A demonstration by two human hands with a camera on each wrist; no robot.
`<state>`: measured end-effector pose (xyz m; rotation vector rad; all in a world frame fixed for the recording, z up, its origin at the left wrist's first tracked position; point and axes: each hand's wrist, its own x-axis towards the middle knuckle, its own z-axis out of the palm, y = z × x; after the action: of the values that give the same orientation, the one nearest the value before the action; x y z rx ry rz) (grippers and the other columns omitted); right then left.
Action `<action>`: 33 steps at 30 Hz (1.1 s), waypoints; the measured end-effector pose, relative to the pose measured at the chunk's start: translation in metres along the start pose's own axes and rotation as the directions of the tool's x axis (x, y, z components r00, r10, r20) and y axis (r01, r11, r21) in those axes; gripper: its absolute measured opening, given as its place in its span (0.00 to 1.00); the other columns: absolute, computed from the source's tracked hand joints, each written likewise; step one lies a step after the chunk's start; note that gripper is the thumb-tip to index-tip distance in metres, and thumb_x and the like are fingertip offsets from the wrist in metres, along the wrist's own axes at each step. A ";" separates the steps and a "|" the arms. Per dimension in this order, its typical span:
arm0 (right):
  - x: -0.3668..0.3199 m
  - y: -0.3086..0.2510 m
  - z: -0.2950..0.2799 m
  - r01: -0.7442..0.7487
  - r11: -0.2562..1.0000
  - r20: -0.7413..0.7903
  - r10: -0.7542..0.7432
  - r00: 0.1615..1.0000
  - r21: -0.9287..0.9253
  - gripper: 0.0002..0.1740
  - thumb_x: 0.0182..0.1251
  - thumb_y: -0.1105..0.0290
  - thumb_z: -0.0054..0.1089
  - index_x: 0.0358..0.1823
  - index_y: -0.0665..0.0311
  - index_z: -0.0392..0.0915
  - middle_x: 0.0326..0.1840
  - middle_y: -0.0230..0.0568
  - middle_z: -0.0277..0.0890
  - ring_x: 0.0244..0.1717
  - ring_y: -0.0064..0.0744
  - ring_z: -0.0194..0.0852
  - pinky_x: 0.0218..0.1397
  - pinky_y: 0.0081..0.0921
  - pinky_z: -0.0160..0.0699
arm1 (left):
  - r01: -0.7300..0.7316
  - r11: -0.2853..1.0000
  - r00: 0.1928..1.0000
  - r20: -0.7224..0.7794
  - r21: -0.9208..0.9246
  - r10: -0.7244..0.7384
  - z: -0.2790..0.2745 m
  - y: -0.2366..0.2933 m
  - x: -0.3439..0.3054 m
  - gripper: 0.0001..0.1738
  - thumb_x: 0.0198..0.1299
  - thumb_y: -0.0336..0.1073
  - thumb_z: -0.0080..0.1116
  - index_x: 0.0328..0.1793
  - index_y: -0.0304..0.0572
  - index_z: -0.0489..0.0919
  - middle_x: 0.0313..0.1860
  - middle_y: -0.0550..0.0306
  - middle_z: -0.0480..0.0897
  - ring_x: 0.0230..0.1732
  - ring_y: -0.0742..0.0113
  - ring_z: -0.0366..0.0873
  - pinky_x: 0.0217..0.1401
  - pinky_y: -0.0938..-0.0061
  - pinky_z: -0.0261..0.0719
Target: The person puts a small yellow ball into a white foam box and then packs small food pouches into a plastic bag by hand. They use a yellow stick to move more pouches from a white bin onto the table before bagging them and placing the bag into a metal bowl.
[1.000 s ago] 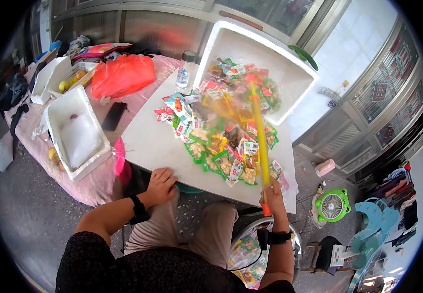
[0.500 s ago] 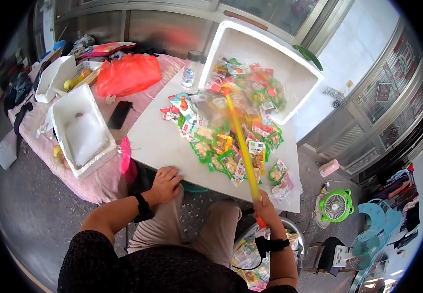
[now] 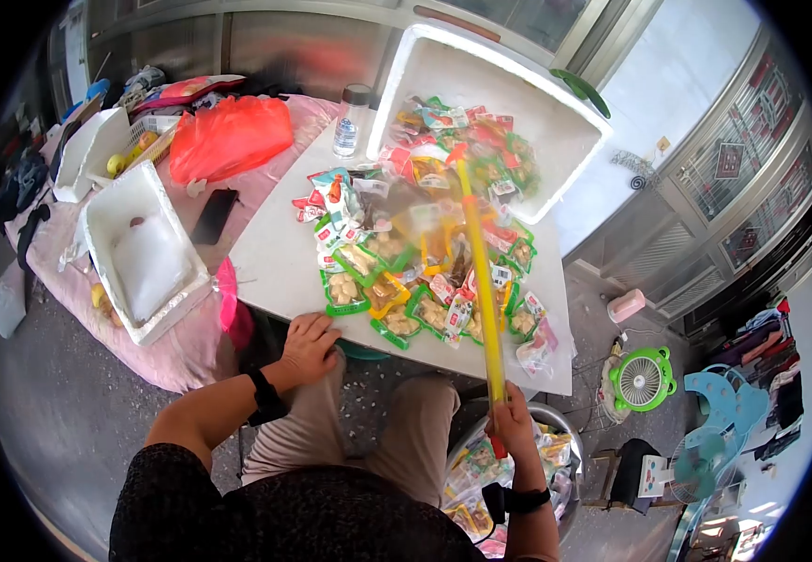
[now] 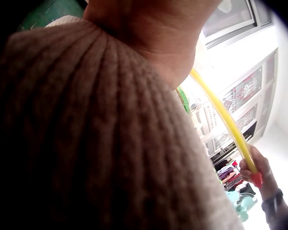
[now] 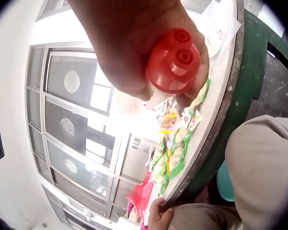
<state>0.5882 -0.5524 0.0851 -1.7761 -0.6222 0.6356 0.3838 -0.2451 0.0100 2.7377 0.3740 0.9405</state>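
Observation:
My right hand [image 3: 514,421] grips a long yellow stick [image 3: 483,272] near its red end cap. The stick slants forward over a heap of small snack packets [image 3: 443,309] on the white tabletop [image 3: 275,234]. Its far end is red, and a blurred yellowish patch beside it hides part of the heap. In the right wrist view the red cap [image 5: 173,62] pokes out of the fist. My left hand [image 3: 310,347] rests at the table's near edge by my knee, holding nothing that shows. More packets lie in a tipped white foam box [image 3: 575,169] at the back.
A metal basin [image 3: 565,426] of packets stands below my right arm. A bottle [image 3: 350,122] is beside the foam box. On the pink-covered surface to the left are a smaller foam box [image 3: 148,258], a phone [image 3: 215,217] and a red bag [image 3: 233,140]. A green fan [image 3: 643,379] stands right.
The stick swings left, then partly back right, and my right hand ends slightly lower. Several packets have shifted toward the near left edge of the table. My left hand stays at the edge.

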 end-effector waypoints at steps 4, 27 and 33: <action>0.095 -0.033 -0.010 0.065 0.997 -0.094 -0.069 0.993 -0.043 0.25 0.60 0.70 0.42 0.59 0.66 0.51 0.22 0.33 0.63 0.13 0.20 0.61 0.16 0.20 0.66 | 0.012 1.000 1.000 0.001 0.001 -0.012 0.004 -0.001 -0.002 0.22 0.33 0.35 0.56 0.41 0.46 0.71 0.47 0.51 0.67 0.52 0.53 0.61 0.53 0.60 0.56; 0.140 -0.017 -0.065 -0.089 0.948 -0.108 0.058 0.992 -0.305 0.24 0.58 0.65 0.42 0.57 0.59 0.54 0.22 0.40 0.65 0.13 0.28 0.63 0.13 0.25 0.67 | 0.018 1.000 1.000 0.019 -0.012 -0.018 0.002 -0.001 0.002 0.22 0.33 0.36 0.56 0.41 0.45 0.71 0.46 0.51 0.67 0.52 0.53 0.61 0.52 0.60 0.56; 0.080 -0.014 -0.059 -0.095 0.987 -0.155 0.075 0.985 -0.130 0.24 0.59 0.69 0.42 0.57 0.62 0.54 0.20 0.34 0.63 0.13 0.23 0.62 0.15 0.21 0.68 | 0.014 1.000 0.999 0.032 -0.003 -0.014 0.004 -0.001 0.001 0.23 0.32 0.36 0.57 0.41 0.45 0.70 0.47 0.51 0.65 0.53 0.51 0.59 0.52 0.58 0.55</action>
<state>0.6851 -0.5338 0.1047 -1.9674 -0.4991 0.5213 0.3867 -0.2445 0.0073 2.7406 0.3847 0.8915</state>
